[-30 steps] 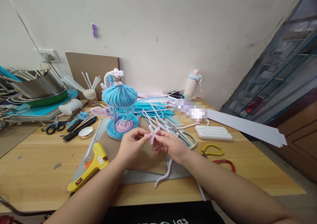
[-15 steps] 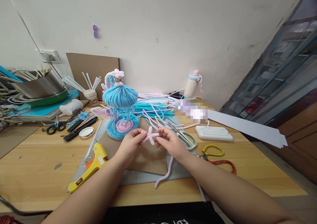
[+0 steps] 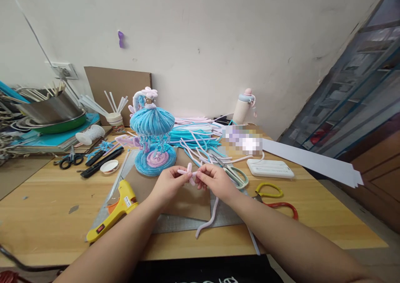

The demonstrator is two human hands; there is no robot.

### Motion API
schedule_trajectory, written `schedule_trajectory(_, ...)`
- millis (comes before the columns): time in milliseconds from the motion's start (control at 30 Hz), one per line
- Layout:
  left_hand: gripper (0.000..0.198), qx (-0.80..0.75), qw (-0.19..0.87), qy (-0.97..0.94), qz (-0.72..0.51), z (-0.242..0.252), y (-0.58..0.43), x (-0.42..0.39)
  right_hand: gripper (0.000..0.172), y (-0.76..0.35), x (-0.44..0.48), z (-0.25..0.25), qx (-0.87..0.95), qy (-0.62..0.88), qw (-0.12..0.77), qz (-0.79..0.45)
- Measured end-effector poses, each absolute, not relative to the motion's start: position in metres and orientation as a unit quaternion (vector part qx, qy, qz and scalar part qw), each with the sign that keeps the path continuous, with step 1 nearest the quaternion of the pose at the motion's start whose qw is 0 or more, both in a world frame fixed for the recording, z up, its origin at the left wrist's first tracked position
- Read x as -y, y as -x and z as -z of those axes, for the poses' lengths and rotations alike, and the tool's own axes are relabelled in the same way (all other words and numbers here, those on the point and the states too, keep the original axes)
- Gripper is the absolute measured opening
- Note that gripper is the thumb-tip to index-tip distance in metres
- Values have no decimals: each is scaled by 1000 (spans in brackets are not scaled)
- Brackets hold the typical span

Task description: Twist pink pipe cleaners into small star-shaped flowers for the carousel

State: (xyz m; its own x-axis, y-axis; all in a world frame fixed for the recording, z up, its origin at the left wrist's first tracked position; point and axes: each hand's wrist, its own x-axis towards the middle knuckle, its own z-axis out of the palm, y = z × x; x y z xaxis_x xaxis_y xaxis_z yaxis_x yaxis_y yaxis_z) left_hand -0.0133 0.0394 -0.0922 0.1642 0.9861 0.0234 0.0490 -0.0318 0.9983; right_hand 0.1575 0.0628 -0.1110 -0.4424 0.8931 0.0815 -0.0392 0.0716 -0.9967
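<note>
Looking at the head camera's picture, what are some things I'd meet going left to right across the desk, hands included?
Black-handled scissors, yellow glue gun, left hand, pale pink fuzzy piece, right hand, white rectangular device.

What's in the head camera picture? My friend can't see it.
A person's left hand and right hand pinch a pale pink piece with several arms above cardboard. Behind stands a fluffy blue and pink craft; a yellow glue gun lies at left.

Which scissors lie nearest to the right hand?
The pale-handled scissors, close beside the right hand; the black scissors lie far left, and the red-and-yellow pair lies farther right.
</note>
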Motion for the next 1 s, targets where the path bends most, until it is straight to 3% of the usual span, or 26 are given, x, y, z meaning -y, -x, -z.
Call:
schedule_trajectory(133,27,-435,542,-581,-423,92,12,-39,30,-158,-64,109,597,348,390,-608)
schedule_trajectory(367,28,-509,466,-582,-430,97,14,-40,31,-160,-64,106,625,352,367,-593)
schedule_trajectory(1000,28,-441,576,-528,-442,96,13,-39,26,-157,-62,103,637,327,385,-582)
